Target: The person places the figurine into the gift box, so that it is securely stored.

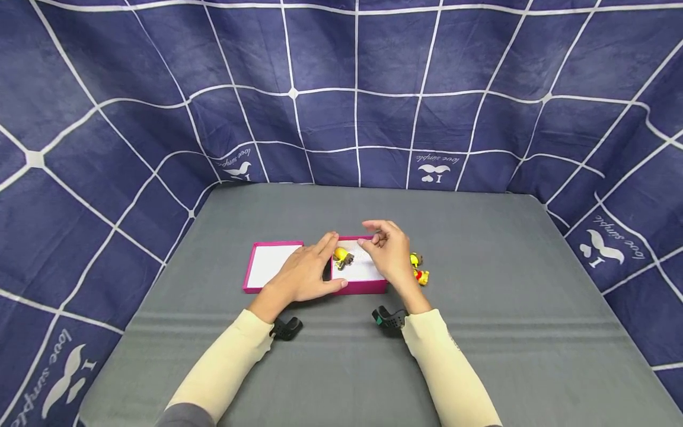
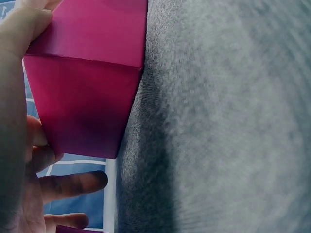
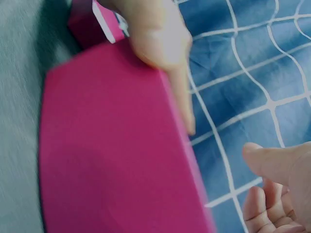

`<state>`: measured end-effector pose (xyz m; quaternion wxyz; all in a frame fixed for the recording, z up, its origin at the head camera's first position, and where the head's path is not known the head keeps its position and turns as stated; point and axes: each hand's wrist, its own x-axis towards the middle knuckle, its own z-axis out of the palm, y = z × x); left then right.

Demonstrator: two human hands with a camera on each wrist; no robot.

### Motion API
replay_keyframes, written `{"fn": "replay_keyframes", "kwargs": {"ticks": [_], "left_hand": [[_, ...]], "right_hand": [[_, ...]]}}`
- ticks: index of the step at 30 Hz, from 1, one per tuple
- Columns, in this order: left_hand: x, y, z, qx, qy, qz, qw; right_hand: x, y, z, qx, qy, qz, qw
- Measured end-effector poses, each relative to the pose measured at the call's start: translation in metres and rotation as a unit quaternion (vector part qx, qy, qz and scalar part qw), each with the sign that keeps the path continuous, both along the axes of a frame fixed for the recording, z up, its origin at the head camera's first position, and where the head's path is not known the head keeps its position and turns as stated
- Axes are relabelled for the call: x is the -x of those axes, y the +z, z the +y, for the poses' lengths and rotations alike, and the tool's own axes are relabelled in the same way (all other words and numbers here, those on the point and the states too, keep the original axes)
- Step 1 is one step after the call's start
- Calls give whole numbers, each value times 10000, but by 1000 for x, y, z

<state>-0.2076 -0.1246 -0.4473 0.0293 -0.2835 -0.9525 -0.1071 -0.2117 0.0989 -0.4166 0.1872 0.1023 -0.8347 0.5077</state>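
My left hand lies along the left end of an open pink box with a white inside. Its thumb touches the front rim, and its straight fingers reach toward the far left corner. In the left wrist view, fingers spread beside the pink box. A small yellow and brown toy figure lies in the box near its left wall. Over the right part of the box hovers my right hand, its fingers loosely bent. Nothing shows between thumb and fingertips of the right hand.
The pink lid, white side up, lies left of the box. Right of the box are a yellow and brown toy figure and a yellow bear figure in red. A blue gridded cloth hangs behind the grey table.
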Motion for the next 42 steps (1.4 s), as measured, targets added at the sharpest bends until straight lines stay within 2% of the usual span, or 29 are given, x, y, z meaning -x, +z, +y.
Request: {"fn": "replay_keyframes", "kwargs": {"ticks": [7, 13, 20, 25, 28, 31, 38, 42], "left_hand": [[2, -2, 2, -122, -12, -135, 9998], [3, -4, 3, -237, -7, -128, 9996], [3, -4, -2, -255, -69, -64, 9996], [1, -2, -11, -261, 50, -47, 9996], [1, -2, -12, -260, 30, -61, 9996], [1, -3, -10, -272, 6, -85, 9996], [2, -3, -5, -310, -45, -90, 9995], [5, -3, -4, -314, -97, -66, 9994]], "right_hand": [[-3, 8, 46, -158, -176, -222, 9995], [-8, 7, 72, 401, -269, -628, 9969], [-14, 6, 76, 616, -186, -901, 9939], [-23, 22, 69, 688, 152, -899, 9935], [-30, 30, 70, 703, 207, -817, 9940], [-32, 29, 78, 666, 215, -805, 9943], [-19, -8, 114, 366, 174, -746, 9964], [-23, -12, 126, 115, 231, -767, 9967]]}}
